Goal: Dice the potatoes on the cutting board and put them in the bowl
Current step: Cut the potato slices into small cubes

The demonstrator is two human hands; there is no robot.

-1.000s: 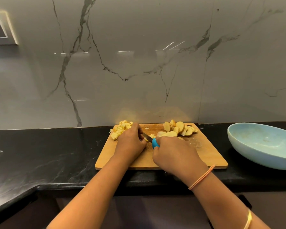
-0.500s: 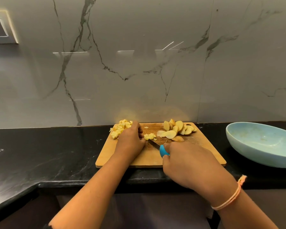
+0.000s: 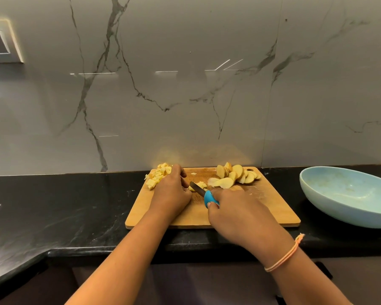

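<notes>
Potato chunk sits between the hands: left hand pins it with curled fingers, right hand grips knife; one diced pile and one slice pile at board's far corners.

The rectangular wooden cutting board is showing light tan. The heap of diced potato cubes and the lone potato piece are showing pale yellow; the fanned potato slices are showing cream faces edged in tan-brown skin. The small knife is showing a bright blue handle and dark blade. The oval bowl is looking pale blue. Faint whitish veins are crossing the black stone counter, dark branching ones the grey marble wall.
</notes>
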